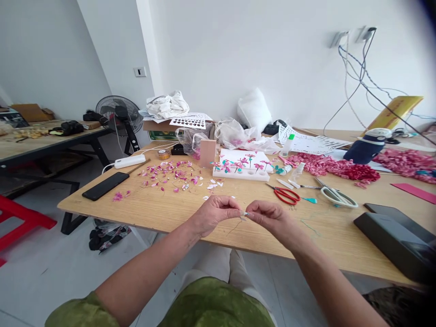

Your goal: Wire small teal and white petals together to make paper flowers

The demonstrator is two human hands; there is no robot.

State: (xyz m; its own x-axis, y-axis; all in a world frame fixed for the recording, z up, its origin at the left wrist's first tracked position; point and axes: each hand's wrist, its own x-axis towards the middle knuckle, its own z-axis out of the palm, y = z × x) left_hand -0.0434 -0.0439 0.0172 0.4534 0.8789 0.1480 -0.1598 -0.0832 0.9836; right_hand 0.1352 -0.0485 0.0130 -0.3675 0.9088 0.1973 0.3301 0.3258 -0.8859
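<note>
In the head view, my left hand (pixel 215 215) and my right hand (pixel 272 220) meet over the table's front edge, fingertips nearly touching. Both pinch a small whitish flower piece (pixel 244 213) with a thin stem or wire hanging below it; its details are too small to make out. Behind my hands, a white foam block (pixel 240 174) bears several upright pink and teal flowers (pixel 243 162). Loose pink petals and thin-stemmed pieces (pixel 177 174) lie scattered to the left. White petals (pixel 214 184) rest just beyond my left hand.
Red-handled scissors (pixel 286 195) and larger white-handled scissors (pixel 339 197) lie to the right, near a small clear bottle (pixel 297 173). A phone (pixel 106 185) and a white power strip (pixel 130 161) are at left. A dark grey device (pixel 391 243) occupies the right edge; pink bundles (pixel 327 167) lie behind.
</note>
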